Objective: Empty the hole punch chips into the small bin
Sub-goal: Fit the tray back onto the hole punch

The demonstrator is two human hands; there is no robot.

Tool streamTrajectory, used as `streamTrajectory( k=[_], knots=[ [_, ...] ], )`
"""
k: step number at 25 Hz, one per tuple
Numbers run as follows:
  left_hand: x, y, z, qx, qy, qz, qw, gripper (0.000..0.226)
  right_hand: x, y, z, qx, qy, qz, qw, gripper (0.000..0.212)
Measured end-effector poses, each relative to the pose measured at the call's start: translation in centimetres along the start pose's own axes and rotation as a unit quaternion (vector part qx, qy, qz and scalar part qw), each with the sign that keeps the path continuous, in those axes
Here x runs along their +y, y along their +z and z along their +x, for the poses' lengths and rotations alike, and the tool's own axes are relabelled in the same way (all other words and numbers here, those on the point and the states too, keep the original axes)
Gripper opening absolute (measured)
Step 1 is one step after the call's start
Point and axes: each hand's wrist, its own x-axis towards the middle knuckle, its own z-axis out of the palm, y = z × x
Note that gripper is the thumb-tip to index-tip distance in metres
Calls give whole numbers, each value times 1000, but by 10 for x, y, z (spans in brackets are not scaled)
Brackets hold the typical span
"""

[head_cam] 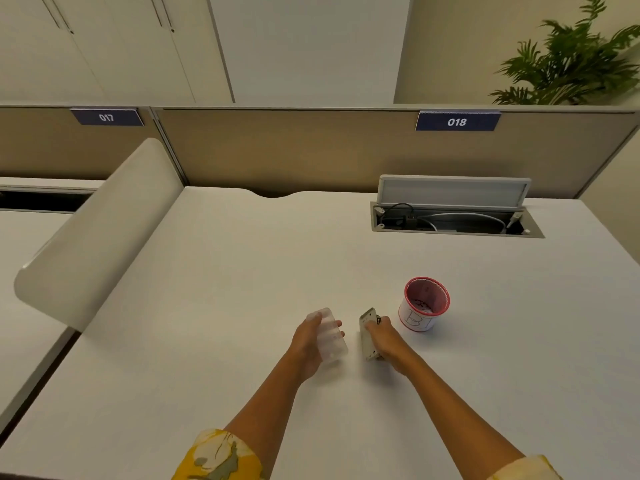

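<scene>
Left hand (311, 341) holds the clear plastic chip tray (330, 336) above the counter (225, 289), grip wrapped around it: thumb on the near long edge, fingertips showing past the far edge. Tray is off the punch; whether any chips remain in it cannot be read.

Likely light, thin-walled, a little flexible and slick. Best held by its long edges, not squeezed flat.

Right hand (384, 337) is closed on the metal hole punch body (367, 336), turned so its pale underside faces left. Stiff, and probably the heavier piece; a firm grip along its sides suits it.

Small bin (425, 304) stands upright on the counter just right of the punch: white wall, red rim, a letter drawn on it, small bits visible at the bottom.

Judgement: chips seem at least partly tipped in.
</scene>
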Motion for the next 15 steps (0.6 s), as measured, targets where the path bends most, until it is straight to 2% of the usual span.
streamTrajectory(
  k=[2, 5, 7, 10, 12, 15],
  knots=[
    [-2, -4, 2, -3, -16, -5, 1000, 32, -7, 0, -9, -35, 23, 111, 993, 48],
    [-3, -7, 4, -17, -34, -4, 999, 36, -19, 3, -20, -74, 8, 168, 983, 46],
    [-3, -5, 3, -31, -45, 3, 999, 35, -27, 6, -27, -75, -26, 156, 985, 46],
    [-4, 3, -2, -51, -56, 4, 997, 35, -37, 11, -36, -17, -118, 71, 990, 50],
    [-5, 8, -5, -75, -70, -5, 995, 44, -39, 16, -39, 15, -174, 27, 984, 53],
    [-3, 13, -9, -98, -90, -38, 990, 63, -37, 22, -40, 29, -208, 2, 978, 42]
  ],
)
